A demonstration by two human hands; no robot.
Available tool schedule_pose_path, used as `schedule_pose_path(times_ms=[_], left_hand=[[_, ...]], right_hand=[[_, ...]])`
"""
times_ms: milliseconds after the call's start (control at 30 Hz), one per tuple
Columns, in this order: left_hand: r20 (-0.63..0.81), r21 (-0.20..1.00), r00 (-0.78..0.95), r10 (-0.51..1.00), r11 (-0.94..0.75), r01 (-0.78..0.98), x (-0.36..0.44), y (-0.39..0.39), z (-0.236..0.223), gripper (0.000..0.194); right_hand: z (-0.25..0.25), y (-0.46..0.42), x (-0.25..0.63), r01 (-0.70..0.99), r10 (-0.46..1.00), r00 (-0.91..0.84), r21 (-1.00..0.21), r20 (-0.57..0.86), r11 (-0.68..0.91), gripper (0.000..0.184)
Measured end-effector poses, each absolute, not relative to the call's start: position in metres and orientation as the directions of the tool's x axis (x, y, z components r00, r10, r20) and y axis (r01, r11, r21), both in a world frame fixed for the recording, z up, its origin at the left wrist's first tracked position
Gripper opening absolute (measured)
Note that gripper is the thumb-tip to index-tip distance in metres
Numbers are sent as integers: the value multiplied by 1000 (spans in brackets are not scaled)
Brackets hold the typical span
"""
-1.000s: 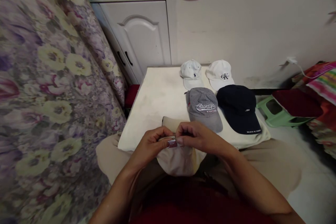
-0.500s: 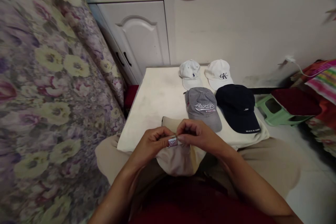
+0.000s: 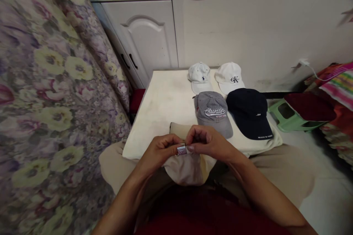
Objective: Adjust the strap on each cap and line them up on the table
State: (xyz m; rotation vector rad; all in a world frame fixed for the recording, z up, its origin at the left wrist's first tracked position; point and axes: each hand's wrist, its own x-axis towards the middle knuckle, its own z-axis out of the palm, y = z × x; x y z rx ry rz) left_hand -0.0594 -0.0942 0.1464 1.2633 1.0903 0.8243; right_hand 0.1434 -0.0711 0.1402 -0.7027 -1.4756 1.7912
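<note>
A beige cap [image 3: 183,170] is held at the near edge of the table, its brim pointing away from me. A silvery metal buckle [image 3: 181,150] sits on its back strap. My left hand [image 3: 163,148] pinches the strap at the buckle's left side. From the right, my right hand [image 3: 205,141] pinches the strap close beside the buckle, fingers curled. Just beyond my right hand lies a grey cap [image 3: 212,106] with "Always" lettering. To its right is a dark navy cap [image 3: 246,108]. Farther back rest a pale cap [image 3: 199,73] and a white cap [image 3: 228,75].
The caps lie on a cream-covered table [image 3: 162,95] against the wall. A floral curtain [image 3: 52,117] hangs at left, beside a white cabinet [image 3: 149,40]. At right stand a green stool [image 3: 292,117] and a colourful cloth pile [image 3: 339,91].
Hardly anything differs. Both hands keep their pinch on the strap, and the buckle has tilted slightly. The other caps have not moved.
</note>
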Motion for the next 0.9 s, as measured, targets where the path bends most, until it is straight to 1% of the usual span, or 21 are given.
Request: schedule_pose_path(times_ms=[100,200,367,533,667,800,900], left_hand=[[-168,985,287,943,145,98,-59,-96,149,13],[-161,984,289,944,133,115,-61,-98,149,13],[-166,984,318,934,136,115,-65,-99,146,13],[-158,986,316,936,132,102,-70,-98,142,12],[-166,986,311,936,146,87,-74,-100,141,13],[-167,986,292,942,155,64,-74,-102,139,12],[-175,984,283,943,158,81,-73,-102,139,14]], right_hand=[[139,-71,142,-194,810,-586,-975,30,-104,19],[136,-71,140,-251,819,-573,-957,25,-147,22],[129,-74,136,-292,830,-558,-941,22,-171,19],[128,-76,131,-274,838,-546,-943,-7,-187,18],[127,-75,130,-238,811,-585,-950,-25,-201,19],[124,-75,129,-198,811,-585,-966,-21,-168,16],[125,-75,128,-186,814,-580,-973,-3,-136,13]])
